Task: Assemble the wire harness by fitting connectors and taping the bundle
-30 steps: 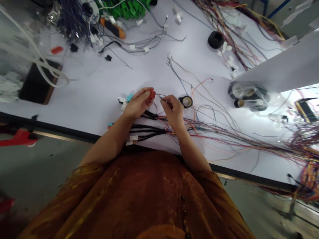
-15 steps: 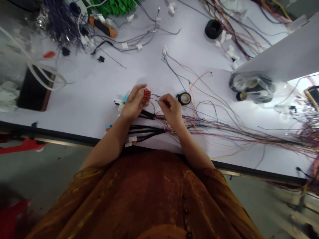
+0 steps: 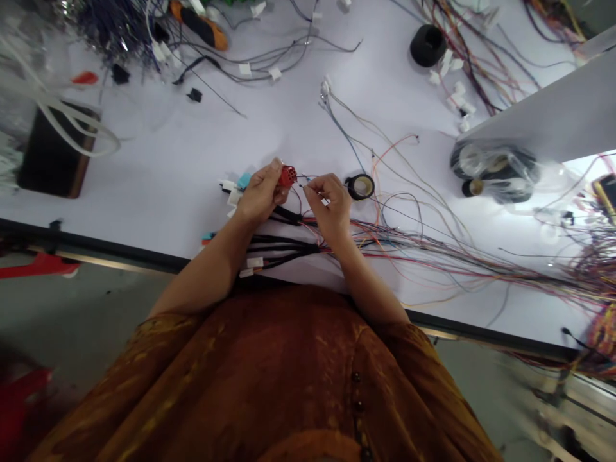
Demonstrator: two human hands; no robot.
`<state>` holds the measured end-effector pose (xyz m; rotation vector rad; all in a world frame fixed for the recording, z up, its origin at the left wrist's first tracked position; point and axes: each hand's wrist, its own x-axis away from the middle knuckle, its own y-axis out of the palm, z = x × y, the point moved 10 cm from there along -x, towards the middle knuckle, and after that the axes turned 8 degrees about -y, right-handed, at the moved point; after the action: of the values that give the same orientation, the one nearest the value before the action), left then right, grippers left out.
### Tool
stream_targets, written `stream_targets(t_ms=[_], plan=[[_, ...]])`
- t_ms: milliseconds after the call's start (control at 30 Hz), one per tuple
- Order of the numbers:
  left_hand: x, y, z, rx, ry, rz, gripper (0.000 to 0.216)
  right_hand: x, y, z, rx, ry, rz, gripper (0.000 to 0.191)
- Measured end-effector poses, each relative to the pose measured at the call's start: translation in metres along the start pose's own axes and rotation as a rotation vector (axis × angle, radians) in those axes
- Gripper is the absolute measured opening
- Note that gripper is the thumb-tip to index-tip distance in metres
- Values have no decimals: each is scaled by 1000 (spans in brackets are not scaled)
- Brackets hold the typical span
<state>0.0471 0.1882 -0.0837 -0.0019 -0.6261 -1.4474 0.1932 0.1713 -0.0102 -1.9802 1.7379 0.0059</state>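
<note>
My left hand (image 3: 262, 190) pinches a red connector housing (image 3: 288, 176), its face with several holes turned toward my right hand. Thumb and forefinger of my right hand (image 3: 332, 200) are closed on a thin dark wire (image 3: 308, 176), whose tip is close to the housing; whether it touches is too small to tell. Beneath both hands lies a wire harness (image 3: 289, 242) with black-taped branches. White and light blue connectors (image 3: 244, 181) sit beside my left wrist. Just right of my right hand is a roll of black tape (image 3: 360, 187).
Across the back lie an orange-and-black tool (image 3: 199, 24), loose grey wires (image 3: 283, 58) and another black roll (image 3: 427, 45). A phone (image 3: 58, 151) rests at the left under a white cable. Bagged tape rolls (image 3: 495, 168) stand by a grey panel (image 3: 539, 96) at right.
The view has shifted slightly. My left hand has turned the red connector housing so its holed face shows more. My right hand stays close to it, still pinching the wire.
</note>
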Motion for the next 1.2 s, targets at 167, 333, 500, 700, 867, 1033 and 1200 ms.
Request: stream_targets(t_ms=[167,333,500,700,867,1033,1200], plan=[[0,0,-2,63,-30,1,50,2,-1,30,-379,283,44,19],[1,2,-2,123,-53,8,50,2,6,59,-750,616,-61,33],[0,3,-1,103,-32,-7,56,-4,-15,37,-564,467,-25,33],[-1,2,0,35,44,-53,53,-13,-15,-12,46,-47,-38,16],[-2,1,0,22,38,-38,49,-15,-5,-8,115,-131,-76,16],[1,6,3,-13,86,-90,48,-14,-6,-6,116,-95,-102,16],[5,9,3,-148,123,-137,39,-15,2,0,137,-83,-129,17]])
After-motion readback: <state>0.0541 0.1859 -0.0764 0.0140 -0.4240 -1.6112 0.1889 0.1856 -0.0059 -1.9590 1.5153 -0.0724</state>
